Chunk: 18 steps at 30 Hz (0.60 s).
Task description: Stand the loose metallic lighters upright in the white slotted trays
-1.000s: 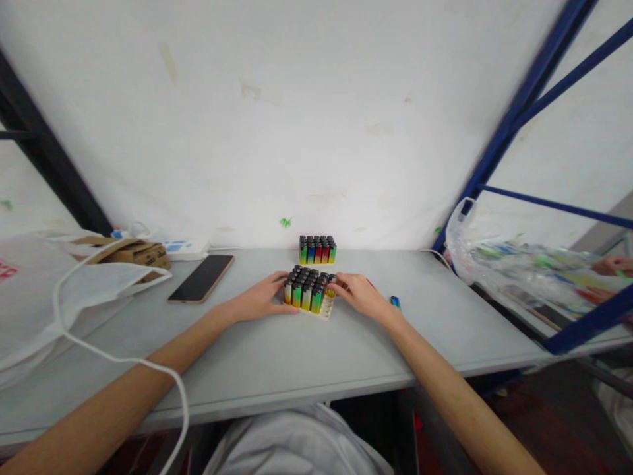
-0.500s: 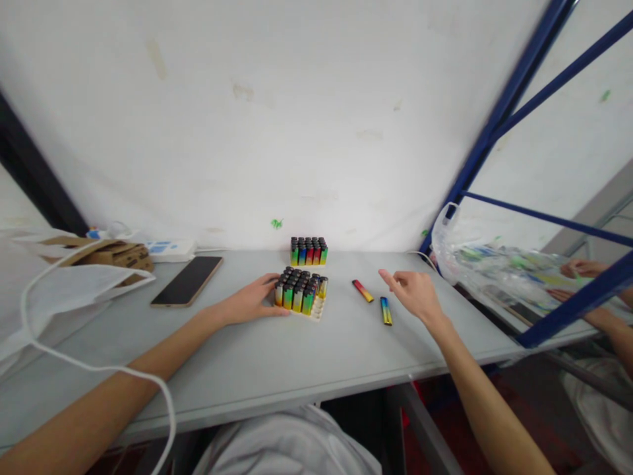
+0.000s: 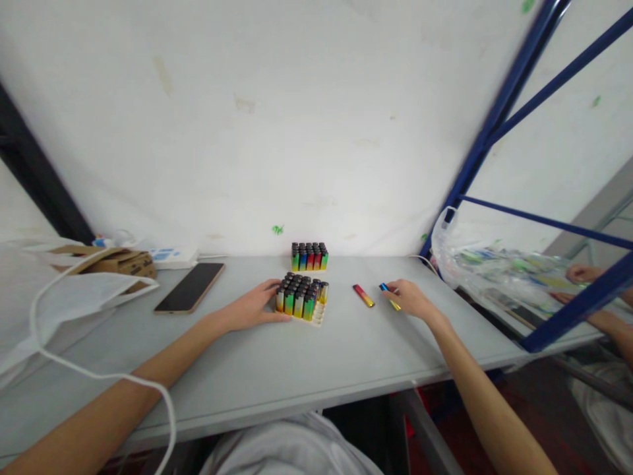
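Note:
My left hand is curled round the left side of a white tray, thumb along the front edge and fingers behind. Black-topped lighters in bright colour gradients stand upright in it, with bare slots at the right end. Away to the right, my right hand pinches a blue-and-yellow lighter at the tabletop; the fingers partly cover it. Just left of that hand, a red-and-yellow lighter lies flat on the table.
Behind the tray stands another block of lighters near the wall. A phone, a cardboard box and a white bag are on the left. Blue frame bars and clear plastic are right; another person's hands show beyond.
My right hand has come down and left onto the blue-and-yellow lighter, closing its fingers on it and turning it slightly. My left hand stays at the tray.

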### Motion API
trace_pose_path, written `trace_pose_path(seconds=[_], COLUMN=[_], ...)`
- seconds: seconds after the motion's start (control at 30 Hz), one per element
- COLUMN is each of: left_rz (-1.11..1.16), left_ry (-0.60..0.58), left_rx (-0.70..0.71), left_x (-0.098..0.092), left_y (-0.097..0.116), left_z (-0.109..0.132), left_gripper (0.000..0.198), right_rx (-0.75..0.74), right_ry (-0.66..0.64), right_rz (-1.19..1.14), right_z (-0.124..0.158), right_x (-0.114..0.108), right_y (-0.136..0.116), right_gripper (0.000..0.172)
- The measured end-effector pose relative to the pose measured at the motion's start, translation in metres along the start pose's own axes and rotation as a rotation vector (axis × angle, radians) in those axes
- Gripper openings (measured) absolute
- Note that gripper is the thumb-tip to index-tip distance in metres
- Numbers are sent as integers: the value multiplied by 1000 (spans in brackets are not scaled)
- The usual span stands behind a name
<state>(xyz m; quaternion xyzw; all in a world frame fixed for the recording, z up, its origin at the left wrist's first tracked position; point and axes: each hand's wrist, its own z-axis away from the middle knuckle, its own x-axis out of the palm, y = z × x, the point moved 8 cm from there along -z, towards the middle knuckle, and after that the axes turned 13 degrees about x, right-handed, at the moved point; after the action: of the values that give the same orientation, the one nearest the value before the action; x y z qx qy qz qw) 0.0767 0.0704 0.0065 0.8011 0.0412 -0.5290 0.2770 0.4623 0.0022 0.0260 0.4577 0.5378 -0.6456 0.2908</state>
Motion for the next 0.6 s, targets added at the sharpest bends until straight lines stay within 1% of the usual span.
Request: trace_pose_path(seconds=[0.03, 0.1, 0.17, 0.2, 0.27, 0.3, 0.33, 0.37, 0.43, 0.5, 0.53, 0.6], left_rz=[-2, -4, -8, -10, -12, -13, -14, -16, -19, -17, -13, -5], left_ry=[3, 7, 1, -6, -15, -18, -19, -20, -25, -23, -19, -9], left_rx=[4, 12, 9, 5, 0, 1, 4, 5, 1, -5, -3, 4], left_x=[0, 0, 1, 1, 2, 2, 3, 2, 2, 1, 1, 0], left_y=[0, 1, 1, 1, 1, 1, 1, 2, 3, 4, 4, 6], left_z=[0, 1, 1, 1, 2, 2, 2, 1, 1, 1, 1, 1], left_gripper=[82, 80, 82, 82, 83, 82, 82, 82, 83, 84, 83, 80], right_rx=[-12, -37, -95, -135, -189, -192, -187, -183, -191, -220, -234, -244], right_ry=[-13, -46, -93, -122, -200, -224, -220, -184, -43, 111, 164, 229], right_rz=[-128, -451, -737, -835, -948, -971, -973, -952, -857, -734, -679, -608], right_z=[-4, -7, -7, -5, -1, 0, 1, 2, 5, 11, 14, 18], right_x=[-2, -4, -3, -2, 5, 10, 13, 16, 18, 19, 20, 25], right_y=[-5, -18, -41, -56, -86, -98, -109, -116, -126, -130, -130, -128], right_gripper=[25, 36, 47, 50, 52, 51, 50, 50, 52, 57, 58, 57])
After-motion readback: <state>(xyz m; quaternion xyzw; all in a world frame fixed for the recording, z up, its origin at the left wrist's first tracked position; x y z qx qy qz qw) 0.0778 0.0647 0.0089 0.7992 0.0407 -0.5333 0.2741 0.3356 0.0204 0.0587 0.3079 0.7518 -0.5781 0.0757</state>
